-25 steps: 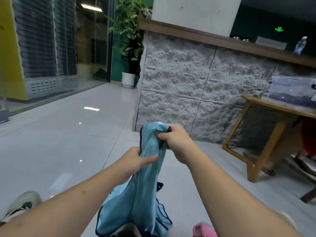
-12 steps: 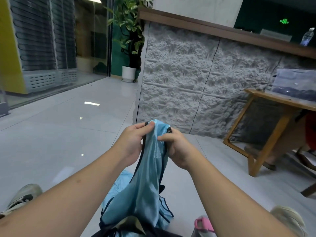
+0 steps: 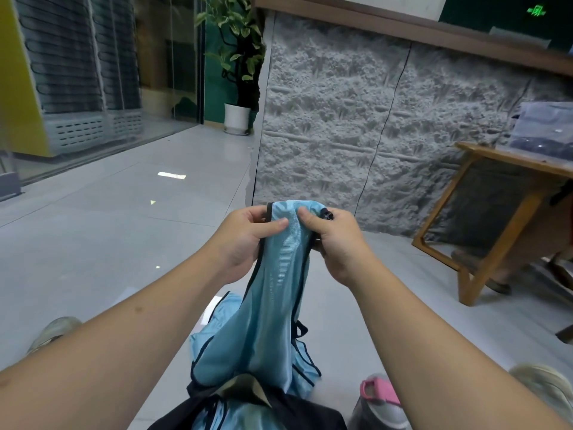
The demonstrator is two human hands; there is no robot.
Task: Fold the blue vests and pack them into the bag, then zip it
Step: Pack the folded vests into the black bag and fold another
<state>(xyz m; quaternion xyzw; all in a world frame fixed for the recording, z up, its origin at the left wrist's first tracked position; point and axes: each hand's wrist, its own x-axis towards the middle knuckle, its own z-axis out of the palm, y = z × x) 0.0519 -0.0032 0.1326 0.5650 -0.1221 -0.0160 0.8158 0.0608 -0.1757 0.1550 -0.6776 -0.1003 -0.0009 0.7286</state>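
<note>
Both hands, left hand (image 3: 245,237) and right hand (image 3: 336,240), pinch the top of a blue vest (image 3: 276,293) closed-fingered; its long axis hangs straight down toward the open bag (image 3: 198,411) on the floor.

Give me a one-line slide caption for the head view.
Both hands, left hand and right hand, pinch the top of a blue vest hanging above the open dark bag.

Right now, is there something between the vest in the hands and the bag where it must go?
Nothing visible blocks the way. Both hands, left hand and right hand, hold the top of the blue vest, which hangs down toward the dark bag directly below. Blue fabric already shows in the bag's opening, and the pink-lidded bottle stands beside it.
</note>
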